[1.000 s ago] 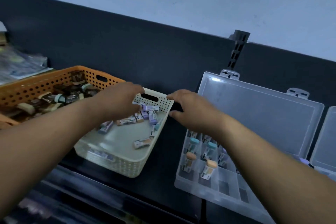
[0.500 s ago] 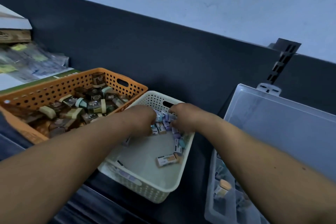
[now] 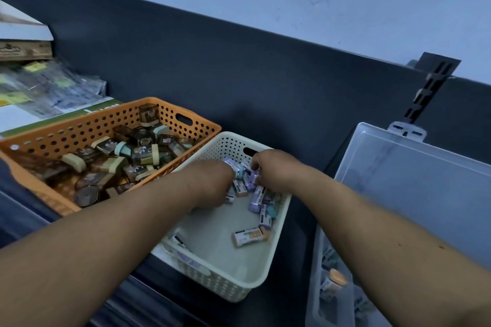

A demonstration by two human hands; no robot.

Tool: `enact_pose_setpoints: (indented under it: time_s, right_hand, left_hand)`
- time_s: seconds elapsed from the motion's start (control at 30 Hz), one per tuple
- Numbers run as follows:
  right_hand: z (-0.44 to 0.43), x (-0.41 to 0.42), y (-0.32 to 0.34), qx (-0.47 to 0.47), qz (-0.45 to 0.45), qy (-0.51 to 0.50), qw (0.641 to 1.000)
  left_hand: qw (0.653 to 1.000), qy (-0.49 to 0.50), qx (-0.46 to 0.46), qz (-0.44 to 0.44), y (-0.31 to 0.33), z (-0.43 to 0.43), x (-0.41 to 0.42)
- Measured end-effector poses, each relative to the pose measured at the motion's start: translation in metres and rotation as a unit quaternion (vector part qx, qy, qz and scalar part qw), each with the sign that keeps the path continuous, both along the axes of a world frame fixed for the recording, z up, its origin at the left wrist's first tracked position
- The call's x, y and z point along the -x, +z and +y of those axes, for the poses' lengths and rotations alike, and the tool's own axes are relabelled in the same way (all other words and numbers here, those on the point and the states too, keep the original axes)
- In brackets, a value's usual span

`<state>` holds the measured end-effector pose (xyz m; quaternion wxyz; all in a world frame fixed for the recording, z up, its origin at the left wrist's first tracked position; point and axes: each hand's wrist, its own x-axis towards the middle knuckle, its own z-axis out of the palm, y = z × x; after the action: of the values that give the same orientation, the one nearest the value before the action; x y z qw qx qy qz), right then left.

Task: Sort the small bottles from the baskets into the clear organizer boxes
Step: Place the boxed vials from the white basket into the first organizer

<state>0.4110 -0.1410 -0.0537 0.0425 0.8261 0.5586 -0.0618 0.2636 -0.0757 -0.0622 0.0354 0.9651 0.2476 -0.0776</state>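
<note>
Nearest, at the bench's front right, the clear organizer box (image 3: 316,297) lies open. A few of its compartments are filled, one with an orange-capped bottle (image 3: 337,279). Just left of it, at the front edge, sits the white basket (image 3: 240,284). Its near half is almost bare, apart from one lone orange bottle (image 3: 250,237) lying on its side.

The remaining small bottles (image 3: 261,206) are heaped against the basket's far right wall, and both grips are down in that heap. The left grip (image 3: 212,183) shows only its back, with the fingers tucked under among the bottles. Whether it holds one cannot be told. The right grip (image 3: 277,167) curls its fingers round a purple bottle (image 3: 253,177) at the top of the heap and looks to be pinching it.

The step in hand is picking. To do it well, each grip should take a single bottle by its body, not its cap. It should lift straight up so neighbours do not tumble, then check the cap colour before choosing a compartment.

Beyond the left forearm, the orange basket (image 3: 183,117) touches the white one and is full of brown bottles (image 3: 144,152), none of them sorted yet. Farther right, the box's lid (image 3: 414,183) leans up against the dark back panel (image 3: 239,66).
</note>
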Motion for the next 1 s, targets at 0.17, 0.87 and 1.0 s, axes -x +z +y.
enact_pose_setpoints:
  time_s: [0.17, 0.87, 1.0]
  right_hand:
    - [-0.006, 0.001, 0.004, -0.038, 0.035, -0.002, 0.999]
    - [-0.217, -0.001, 0.065, -0.322, 0.290, -0.091, 0.897]
    - [-0.265, 0.004, 0.065, -0.319, 0.289, -0.119, 0.895]
  left_hand:
    - [0.999, 0.013, 0.026, -0.015, 0.001, -0.001, 0.003]
    - [0.875, -0.043, 0.326, -0.356, 0.084, -0.122, -0.019]
    - [0.884, -0.102, 0.315, -0.329, 0.083, -0.161, -0.032]
